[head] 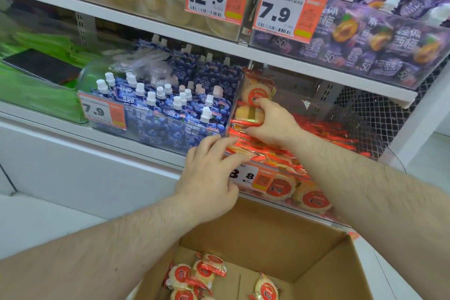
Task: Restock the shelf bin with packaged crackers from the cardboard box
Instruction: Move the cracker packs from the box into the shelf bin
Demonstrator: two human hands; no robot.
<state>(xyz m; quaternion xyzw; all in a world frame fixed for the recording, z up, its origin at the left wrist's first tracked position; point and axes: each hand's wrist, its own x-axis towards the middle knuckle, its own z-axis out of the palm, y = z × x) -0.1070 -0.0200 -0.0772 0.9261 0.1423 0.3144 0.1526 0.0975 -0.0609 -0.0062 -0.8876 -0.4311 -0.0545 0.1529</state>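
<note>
Boxed crackers (192,275) flat; bin packs (253,143) seemingly edge-on, sideways.

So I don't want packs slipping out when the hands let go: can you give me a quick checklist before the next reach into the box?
1. Right hand grips the cracker packs standing in the bin: ok.
2. Left hand steadies the front wall of the clear bin: ok.
3. Packs settled enough to release: cannot tell.
4. Bin has room behind the standing packs: ok.
5. Cardboard box open below, loose packs within it: ok.
6. Neighbouring blue pouches on their own side of the divider: ok.
</note>
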